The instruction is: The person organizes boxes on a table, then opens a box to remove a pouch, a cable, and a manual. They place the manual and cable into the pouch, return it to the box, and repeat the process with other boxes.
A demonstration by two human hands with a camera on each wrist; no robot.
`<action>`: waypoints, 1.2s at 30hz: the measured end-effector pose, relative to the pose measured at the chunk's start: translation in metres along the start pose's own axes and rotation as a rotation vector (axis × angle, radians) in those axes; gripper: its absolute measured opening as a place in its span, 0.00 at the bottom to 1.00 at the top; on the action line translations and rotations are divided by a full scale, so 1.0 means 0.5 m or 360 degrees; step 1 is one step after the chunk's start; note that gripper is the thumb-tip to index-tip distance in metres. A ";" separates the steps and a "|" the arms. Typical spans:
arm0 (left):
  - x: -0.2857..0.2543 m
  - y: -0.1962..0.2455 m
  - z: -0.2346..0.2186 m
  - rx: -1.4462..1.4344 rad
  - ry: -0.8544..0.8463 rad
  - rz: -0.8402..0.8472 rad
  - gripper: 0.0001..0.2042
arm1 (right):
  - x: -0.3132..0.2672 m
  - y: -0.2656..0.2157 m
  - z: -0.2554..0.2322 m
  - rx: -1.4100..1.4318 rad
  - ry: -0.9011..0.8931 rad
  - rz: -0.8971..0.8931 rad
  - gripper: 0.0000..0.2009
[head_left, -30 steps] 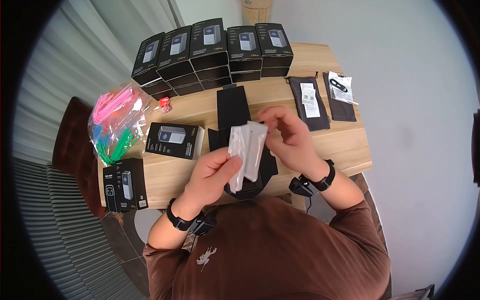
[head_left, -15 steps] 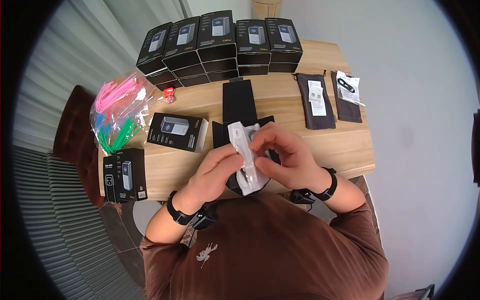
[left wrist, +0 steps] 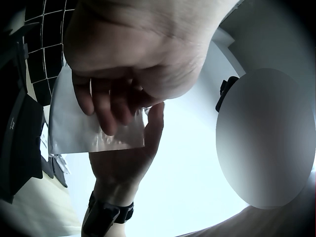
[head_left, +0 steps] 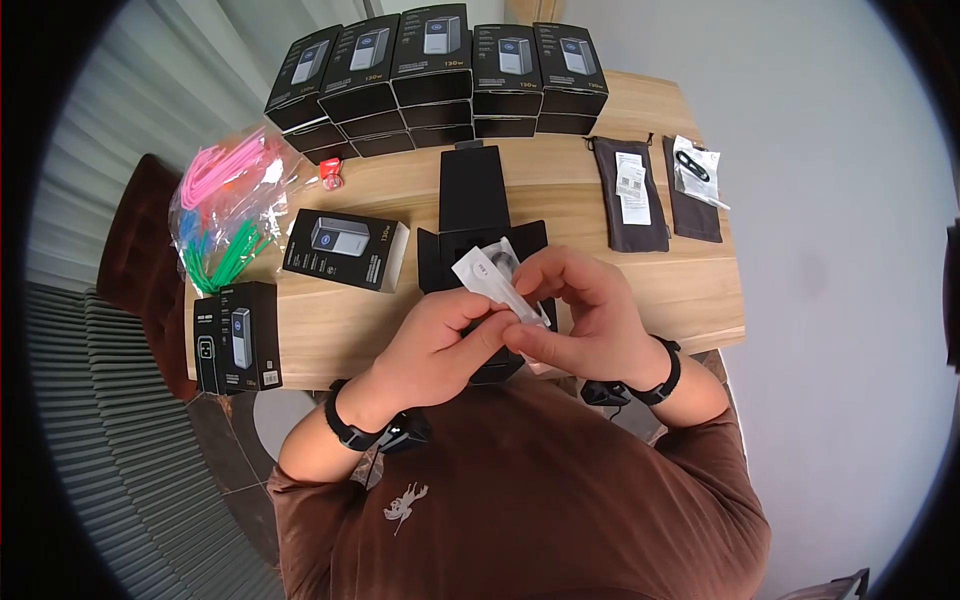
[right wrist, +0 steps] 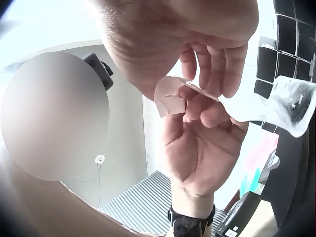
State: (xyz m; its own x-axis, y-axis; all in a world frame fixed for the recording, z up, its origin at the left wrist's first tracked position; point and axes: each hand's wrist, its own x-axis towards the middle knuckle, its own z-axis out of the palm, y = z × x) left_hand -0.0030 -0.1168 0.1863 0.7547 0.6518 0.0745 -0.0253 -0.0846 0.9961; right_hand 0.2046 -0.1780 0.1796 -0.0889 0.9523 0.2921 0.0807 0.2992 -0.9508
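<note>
My left hand [head_left: 440, 345] grips a clear-and-white plastic packet [head_left: 487, 279] at its near part, fingers curled round it. The right hand [head_left: 585, 315] pinches the packet's near edge beside the left thumb, its other fingers bent above. Both hands are over an open black box [head_left: 474, 195], whose inside they mostly cover. In the left wrist view the packet [left wrist: 74, 123] spreads flat under the left fingers. In the right wrist view its whitish film [right wrist: 169, 97] curls between the hands, and the far end [right wrist: 291, 106] shows something dark inside.
Stacked black boxes [head_left: 430, 85] line the table's back. A closed box [head_left: 345, 250], another pair of boxes [head_left: 240, 340], a bag of coloured ties [head_left: 232, 190] and a small red item [head_left: 331, 173] lie left. Grey pouches [head_left: 640, 225] with packets lie right.
The right hand came in from beside the packet and now pinches it near the left thumb. The packet has turned so that it slants up to the left. The head view has shifted slightly.
</note>
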 end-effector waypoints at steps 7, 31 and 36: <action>-0.002 0.018 -0.013 0.0135 -0.0030 -0.0228 0.09 | 0.002 -0.030 -0.017 -0.0003 -0.0083 0.0055 0.10; 0.005 0.015 0.006 0.0170 0.0149 -0.0036 0.07 | 0.009 -0.055 -0.036 -0.0285 -0.0076 0.0117 0.04; 0.010 0.018 0.011 0.0101 0.0209 0.0003 0.06 | 0.007 -0.052 -0.034 -0.0111 -0.0099 0.0342 0.04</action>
State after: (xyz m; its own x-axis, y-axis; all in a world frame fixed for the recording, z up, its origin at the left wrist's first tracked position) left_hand 0.0044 -0.1185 0.1957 0.6624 0.7441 0.0862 0.0178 -0.1307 0.9913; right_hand 0.2192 -0.1814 0.2071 -0.1235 0.9895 0.0749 0.1726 0.0957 -0.9803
